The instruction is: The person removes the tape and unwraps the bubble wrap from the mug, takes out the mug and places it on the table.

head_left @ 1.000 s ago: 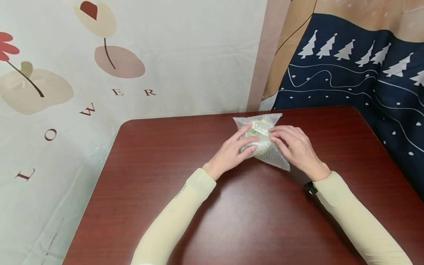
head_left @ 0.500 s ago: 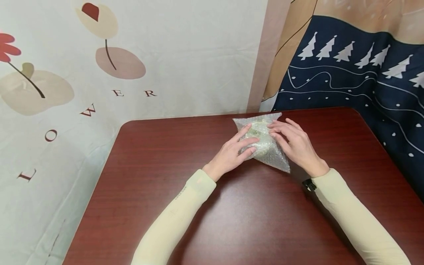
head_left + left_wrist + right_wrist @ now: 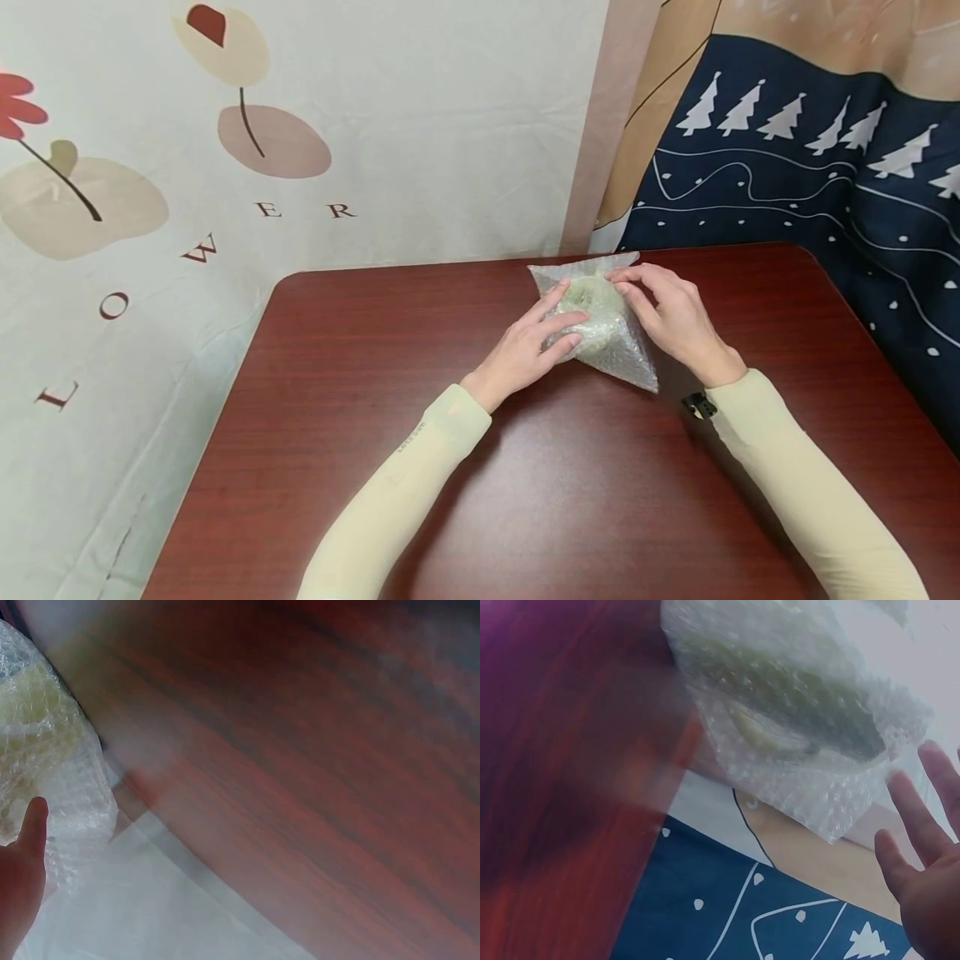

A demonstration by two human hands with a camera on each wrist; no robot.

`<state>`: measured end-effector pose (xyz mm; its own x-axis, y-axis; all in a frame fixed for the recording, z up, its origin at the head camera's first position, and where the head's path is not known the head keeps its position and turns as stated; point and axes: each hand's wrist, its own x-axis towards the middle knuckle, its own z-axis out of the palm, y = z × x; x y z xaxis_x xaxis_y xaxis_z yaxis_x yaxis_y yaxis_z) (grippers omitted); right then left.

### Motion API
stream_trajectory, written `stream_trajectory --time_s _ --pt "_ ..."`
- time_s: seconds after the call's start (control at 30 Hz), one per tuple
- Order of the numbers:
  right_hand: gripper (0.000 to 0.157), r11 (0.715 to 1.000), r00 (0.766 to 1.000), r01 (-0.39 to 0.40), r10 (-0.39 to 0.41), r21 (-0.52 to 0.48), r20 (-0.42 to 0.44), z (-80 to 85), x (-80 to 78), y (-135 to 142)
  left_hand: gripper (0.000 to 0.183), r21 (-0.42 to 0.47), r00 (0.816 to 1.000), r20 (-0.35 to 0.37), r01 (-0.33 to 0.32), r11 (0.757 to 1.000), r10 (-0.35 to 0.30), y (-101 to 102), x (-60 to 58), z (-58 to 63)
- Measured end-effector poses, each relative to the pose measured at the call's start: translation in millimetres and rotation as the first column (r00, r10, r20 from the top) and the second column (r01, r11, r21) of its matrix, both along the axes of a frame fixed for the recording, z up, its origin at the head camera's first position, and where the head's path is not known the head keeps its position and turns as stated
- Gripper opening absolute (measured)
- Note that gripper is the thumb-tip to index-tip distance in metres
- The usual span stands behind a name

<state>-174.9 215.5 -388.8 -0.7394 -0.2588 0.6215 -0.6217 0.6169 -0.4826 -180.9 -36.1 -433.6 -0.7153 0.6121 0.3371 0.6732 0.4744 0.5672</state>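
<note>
A bubble-wrapped package [image 3: 600, 327] lies near the table's far edge, with something rounded and pale green inside that the cloudy film blurs. From the left, my left hand [image 3: 520, 346] rests on it with fingers spread; in the left wrist view one finger [image 3: 34, 825] shows against the bubble wrap [image 3: 64, 769]. My right hand [image 3: 675, 317] is at the package's upper right, thumb and forefinger tips brought together at the bubble wrap and pinching it. In the right wrist view, several fingers [image 3: 915, 817] of that hand stretch out beside the package [image 3: 795, 697].
The dark reddish table [image 3: 315, 417] has rounded far corners. Behind it hangs a pale cloth [image 3: 450, 150] with flowers and letters, and at the right a navy cloth [image 3: 750, 187] with white trees. A black strap [image 3: 699, 406] is at my right wrist.
My right hand has shifted away from me along the package's right side, up to its upper right, and its thumb and forefinger have drawn together. My left hand has stayed in place.
</note>
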Motion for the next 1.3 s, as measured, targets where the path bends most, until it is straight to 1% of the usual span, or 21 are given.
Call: stream_trajectory --time_s 0.13,0.4,0.7,0.83,1.03,1.13,1.2,1.3 --pt "0.019 1.000 1.000 0.004 -0.004 -0.023 -0.002 3.7 -4.4 -0.3 0.039 0.010 1.000 -0.016 0.002 1.000 -0.001 0.8 0.7 -0.8" --pt "0.018 0.997 1.000 -0.013 0.011 -0.072 -0.022 7.4 -15.4 -2.5 0.038 0.019 0.999 -0.047 0.000 1.000 0.001 0.3 0.7 -2.5" --pt "0.018 0.996 1.000 -0.008 0.007 -0.089 -0.006 17.3 -24.3 -8.4 0.038 0.005 1.000 -0.025 -0.003 1.000 0.003 -0.6 0.4 -1.5" --pt "0.024 0.995 1.000 -0.008 0.011 -0.104 0.029 19.6 -28.3 -8.4 0.037 0.003 1.000 -0.019 0.002 1.000 -0.002 0.0 0.9 -1.0" --pt "0.041 0.990 0.995 -0.004 0.018 -0.141 0.098 16.8 -30.7 -2.3 0.037 0.008 1.000 -0.029 0.000 1.000 0.000 0.5 1.3 -1.2" --pt "0.043 0.990 0.993 0.018 -0.001 -0.140 0.117 13.3 -29.5 1.7 0.036 0.016 0.999 -0.034 -0.005 1.000 0.005 0.0 1.7 -0.7" --pt "0.043 0.992 0.990 0.043 -0.025 -0.120 0.142 10.1 -26.8 4.9 0.036 0.020 0.999 -0.036 -0.005 1.000 0.005 0.2 1.9 -0.8" --pt "0.045 0.994 0.976 0.077 -0.058 -0.082 0.210 5.0 -20.0 8.8 0.036 0.024 1.000 -0.031 -0.003 1.000 0.004 0.1 1.9 -1.3"
